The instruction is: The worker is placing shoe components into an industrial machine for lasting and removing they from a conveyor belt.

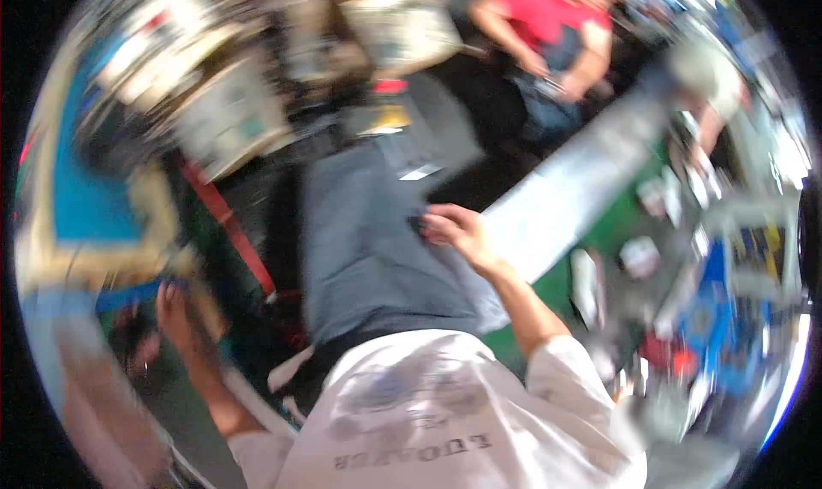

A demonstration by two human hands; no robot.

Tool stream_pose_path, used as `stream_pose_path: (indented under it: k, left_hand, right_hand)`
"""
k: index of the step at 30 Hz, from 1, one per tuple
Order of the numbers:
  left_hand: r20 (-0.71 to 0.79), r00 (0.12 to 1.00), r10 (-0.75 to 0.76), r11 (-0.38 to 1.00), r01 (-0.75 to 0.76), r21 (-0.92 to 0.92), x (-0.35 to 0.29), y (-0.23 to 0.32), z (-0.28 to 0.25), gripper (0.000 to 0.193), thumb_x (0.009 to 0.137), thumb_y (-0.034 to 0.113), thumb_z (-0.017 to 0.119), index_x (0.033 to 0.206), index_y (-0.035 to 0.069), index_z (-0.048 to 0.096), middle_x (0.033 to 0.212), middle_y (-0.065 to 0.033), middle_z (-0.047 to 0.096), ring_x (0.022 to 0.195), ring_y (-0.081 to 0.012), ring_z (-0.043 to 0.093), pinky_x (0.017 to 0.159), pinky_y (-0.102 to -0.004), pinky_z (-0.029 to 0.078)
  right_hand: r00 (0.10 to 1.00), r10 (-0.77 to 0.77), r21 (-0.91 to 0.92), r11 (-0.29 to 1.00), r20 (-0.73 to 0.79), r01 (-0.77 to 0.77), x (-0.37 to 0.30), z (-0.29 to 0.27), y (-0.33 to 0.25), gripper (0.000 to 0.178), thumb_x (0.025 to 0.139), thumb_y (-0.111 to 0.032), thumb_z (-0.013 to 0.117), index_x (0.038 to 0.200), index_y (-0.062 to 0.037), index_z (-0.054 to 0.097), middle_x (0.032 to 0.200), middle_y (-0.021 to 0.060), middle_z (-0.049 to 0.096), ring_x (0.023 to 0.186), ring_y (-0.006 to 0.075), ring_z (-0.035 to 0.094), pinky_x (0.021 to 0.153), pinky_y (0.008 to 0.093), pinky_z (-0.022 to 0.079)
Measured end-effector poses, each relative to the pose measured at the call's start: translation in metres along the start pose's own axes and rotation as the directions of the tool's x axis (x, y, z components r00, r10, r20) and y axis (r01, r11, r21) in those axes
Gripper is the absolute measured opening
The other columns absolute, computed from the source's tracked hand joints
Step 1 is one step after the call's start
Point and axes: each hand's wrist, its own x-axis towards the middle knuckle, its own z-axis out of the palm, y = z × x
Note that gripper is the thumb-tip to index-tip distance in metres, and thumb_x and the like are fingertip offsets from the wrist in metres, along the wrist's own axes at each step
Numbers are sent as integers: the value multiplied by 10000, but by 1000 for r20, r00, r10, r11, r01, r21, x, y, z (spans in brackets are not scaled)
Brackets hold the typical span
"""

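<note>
Pinching a small dark object [419,223] between thumb and fingers, the right hand [462,235] of a worker hangs over the right side of the worker's grey trousers [368,241], the fingers narrow around the piece, whose exact kind is lost in blur. At the far left, the left hand [177,313] reaches out beside a blue strip [128,297], just below the corner of a tan-framed blue panel [96,172]; whether its fingers grip or merely touch the strip cannot be told. A white T-shirt [428,386] with dark print covers the worker's torso.

Between the left hand and the trousers, a red strap [229,228] runs at a slant. Just right of the right hand, a long pale work surface [569,193] stretches diagonally toward the upper right over a green floor [555,296]. Beyond it, a co-worker in a red shirt [548,14] bends over something between both hands, while another in a pale top [709,71] stays near the far end. Blurred white boxes [231,116] crowd the upper left, and blue plastic items [711,318] stand at the right.
</note>
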Motion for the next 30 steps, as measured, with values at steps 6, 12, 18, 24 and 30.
stream_pose_path:
  k: [6, 12, 18, 24, 30]
  left_hand:
    - [452, 875, -172, 961, 250, -117, -42, -32, 164, 466, 1117, 89, 610, 1549, -74, 545, 1438, -242, 660, 1308, -324, 671, 1156, -453, 546]
    - [617, 787, -13, 989, -81, 124, -76, 14, 252, 462, 1120, 74, 530, 1554, -81, 547, 1454, -237, 668, 1319, -305, 662, 1180, -432, 515]
    - [581, 811, -73, 990, -11, 139, -78, 49, 249, 496, 1142, 173, 562, 1557, -98, 537, 1446, -261, 665, 1311, -314, 684, 1165, -417, 547]
    - [782, 623, -12, 998, 51, -25, -132, 78, 344, 448, 1114, 128, 602, 1503, -94, 585, 1417, -221, 691, 1267, -258, 701, 1124, -379, 556]
    - [999, 25, 27, 995, 92, -29, -243, 76, 437, 633, 1048, 113, 730, 1615, -30, 487, 1512, -215, 634, 1338, -264, 670, 1104, -386, 565]
  right_hand:
    - [684, -431, -732, 642, -589, -226, -84, -202, 124, 468, 1011, -247, 756, 1393, 11, 675, 1308, 208, 746, 1226, 407, 703, 1065, 497, 563]
    - [495, -121, -476, 536, -860, -697, -273, -392, 234, 1084, 831, -341, 915, 1709, -71, 340, 1605, 290, 526, 1490, 481, 491, 1261, 521, 413]
    - [608, 162, -433, 563, -778, -704, -215, -385, 224, 1213, 811, -472, 921, 1769, -183, 234, 1524, 315, 599, 1465, 498, 544, 1203, 535, 467]
    - [516, 26, -21, 996, -856, -85, -198, -308, 285, 1096, 940, -318, 908, 1754, -29, 233, 1688, 215, 461, 1502, 313, 504, 1227, 409, 437]
    - [607, 198, 434, 859, -770, 271, -180, -199, 209, 841, 1060, -263, 761, 1745, -117, 296, 1582, 140, 564, 1411, 276, 576, 1167, 447, 497]
